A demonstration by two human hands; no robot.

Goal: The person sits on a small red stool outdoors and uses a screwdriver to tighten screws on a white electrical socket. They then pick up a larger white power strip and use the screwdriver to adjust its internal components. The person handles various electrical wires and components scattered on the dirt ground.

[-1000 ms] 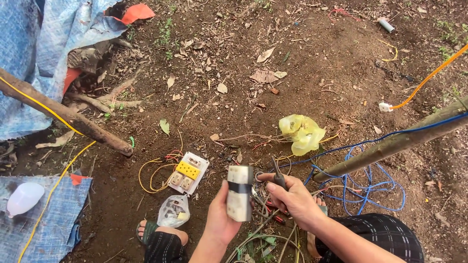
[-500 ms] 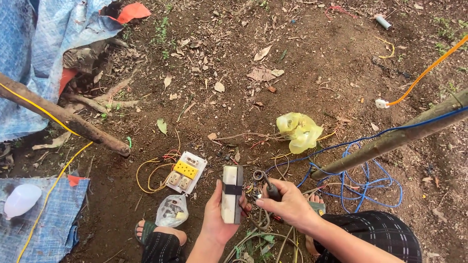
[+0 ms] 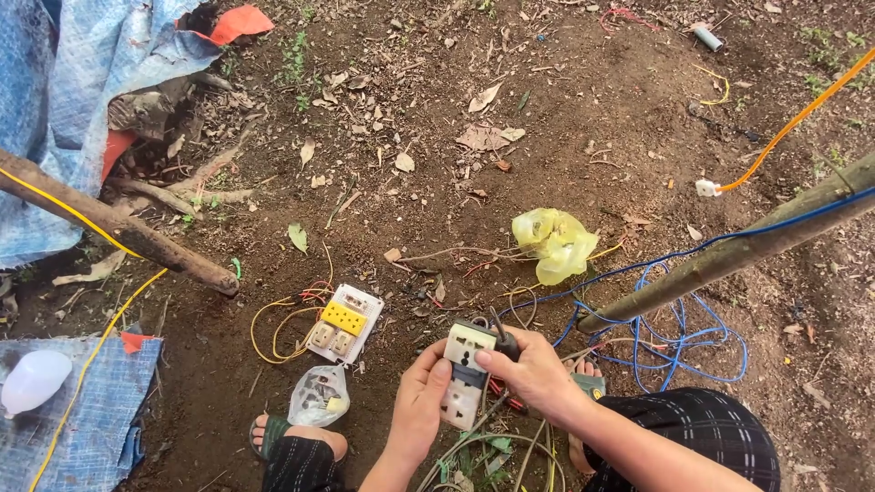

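Note:
My left hand [image 3: 421, 401] grips a white socket strip [image 3: 464, 375] from below, its face turned up toward me. My right hand [image 3: 531, 369] holds a dark-handled screwdriver [image 3: 502, 338] against the top end of the strip. On the dirt to the left lies a white switch plate with a yellow socket [image 3: 338, 322] and yellow wires [image 3: 278, 321] coming off it. A small clear bag of parts [image 3: 319, 398] rests near my left foot.
A wooden pole [image 3: 738, 246] with blue cable [image 3: 685, 333] coiled at its base slants in from the right. A crumpled yellow plastic bag [image 3: 553, 241] lies ahead. A log [image 3: 118, 228], blue tarp [image 3: 91, 55], a light bulb [image 3: 32, 380] and an orange cable [image 3: 793, 123] surround the spot.
The socket strip has turned from edge-on to face-up in my left hand. My right hand moved the screwdriver onto its upper end.

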